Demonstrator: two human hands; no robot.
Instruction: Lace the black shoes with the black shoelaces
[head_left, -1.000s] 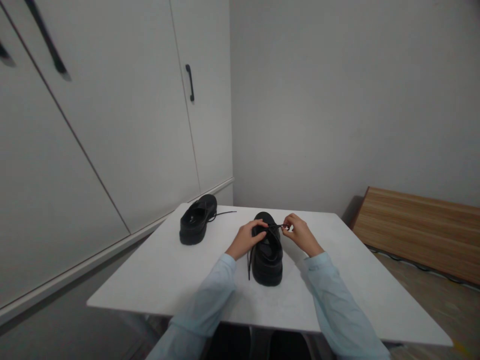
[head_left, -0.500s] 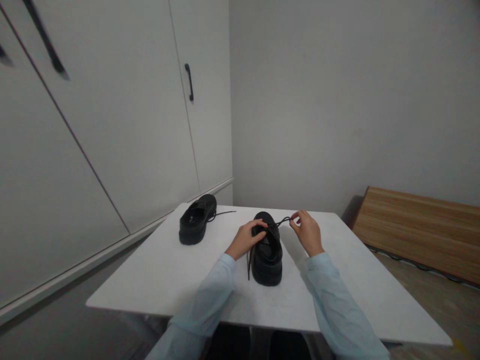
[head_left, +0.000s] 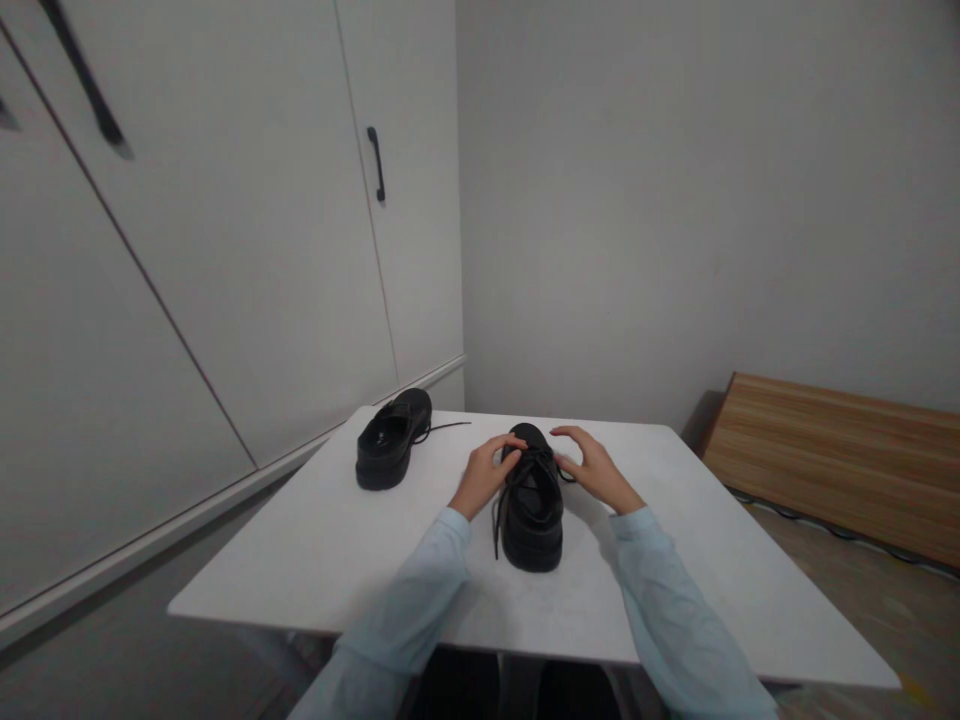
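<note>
A black lace-up shoe point(head_left: 534, 545) stands upright on the white table, heel toward me and toe away. My left hand point(head_left: 484, 474) is at the shoe's left side, thumb and index finger apart near the lacing. On the other side, my right hand point(head_left: 598, 472) has its thumb and index finger spread, with nothing visible gripped between them. Its thumb is close to the shoelace point(head_left: 568, 478), which loops out at the shoe's right. Another lace end point(head_left: 496, 530) hangs down along the left side. Whether the fingertips touch the shoe I cannot tell.
A second black shoe point(head_left: 384, 468) stands at the table's back left, its lace trailing right. The white table point(head_left: 300, 560) has a cabinet point(head_left: 300, 250) on its left and a grey wall behind. A wood-grain panel point(head_left: 832, 450) leans at the right.
My right hand has let go of the lace it was pulling out to the right and moved left toward the shoe. My left thumb and index finger have spread, shifting slightly left.
</note>
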